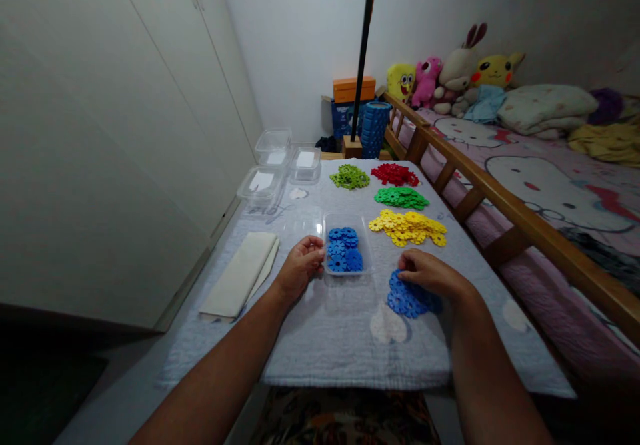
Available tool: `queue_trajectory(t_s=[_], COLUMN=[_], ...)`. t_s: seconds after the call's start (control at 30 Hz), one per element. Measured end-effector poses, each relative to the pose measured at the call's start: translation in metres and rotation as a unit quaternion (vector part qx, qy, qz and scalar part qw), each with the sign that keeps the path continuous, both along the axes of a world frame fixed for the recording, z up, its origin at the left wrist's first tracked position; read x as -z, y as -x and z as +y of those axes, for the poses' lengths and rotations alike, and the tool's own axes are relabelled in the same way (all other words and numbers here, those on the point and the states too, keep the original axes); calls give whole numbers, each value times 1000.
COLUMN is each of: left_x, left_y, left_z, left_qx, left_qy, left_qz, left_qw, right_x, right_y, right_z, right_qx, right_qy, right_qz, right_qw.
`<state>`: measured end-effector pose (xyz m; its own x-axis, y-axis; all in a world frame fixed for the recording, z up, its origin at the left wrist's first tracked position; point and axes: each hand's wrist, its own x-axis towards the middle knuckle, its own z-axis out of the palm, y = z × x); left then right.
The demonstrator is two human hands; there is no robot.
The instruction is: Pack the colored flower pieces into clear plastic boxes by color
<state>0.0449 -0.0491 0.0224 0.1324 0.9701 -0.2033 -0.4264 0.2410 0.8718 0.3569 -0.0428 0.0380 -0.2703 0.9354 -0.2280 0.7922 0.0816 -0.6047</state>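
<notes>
A small clear plastic box (pixel 364 230) with several blue flower-shaped discs (pixel 344 250) in it stands on the pale blue cloth (pixel 330 332). My left hand (pixel 300 266) curls against the box's left edge and holds it. My right hand (pixel 431 274) rests palm down on a loose pile of blue discs (pixel 407 300) just right of the box, its fingers bent and pinched at the pile's top edge. Whether a disc sits between them is hidden.
Farther back lie piles of yellow discs (pixel 407 226), green discs (pixel 401 198), red discs (pixel 395 174) and lime discs (pixel 349 177). Empty clear boxes (pixel 277 165) stand at the back left, a folded cloth (pixel 240 273) at the left. A wooden bed rail (pixel 500 198) runs along the right.
</notes>
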Motion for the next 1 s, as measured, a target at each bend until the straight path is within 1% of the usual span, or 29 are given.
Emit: queue_trajectory(t_s=[0.13, 0.27, 0.53, 0.67, 0.77, 0.87, 0.93, 1.0], left_x=[1, 1, 2, 4, 3, 1, 1, 0], left_y=[1, 1, 0, 0, 0, -1, -1, -1], left_z=[0, -1, -1, 0, 0, -1, -1, -2], left_qx=[5, 6, 8, 4, -2, -10, -16, -19], left_qy=[-5, -1, -6, -11, -9, -5, -5, -6], left_qz=[1, -2, 2, 4, 7, 11, 14, 15], left_qw=[1000, 1000, 1000, 1000, 1000, 1000, 1000, 1000], right_x=[0, 0, -2, 0, 1, -5, -14, -26], right_y=[-4, -5, -5, -5, -4, 0, 7, 19], right_z=[0, 1, 0, -1, -1, 0, 1, 2], right_qx=[8, 29, 40, 42, 49, 61, 69, 77], right_qy=[2, -7, -9, -10, -6, -30, -66, -118], right_qz=[30, 26, 40, 71, 112, 139, 142, 147], right_qw=[1000, 999, 998, 997, 992, 988, 985, 979])
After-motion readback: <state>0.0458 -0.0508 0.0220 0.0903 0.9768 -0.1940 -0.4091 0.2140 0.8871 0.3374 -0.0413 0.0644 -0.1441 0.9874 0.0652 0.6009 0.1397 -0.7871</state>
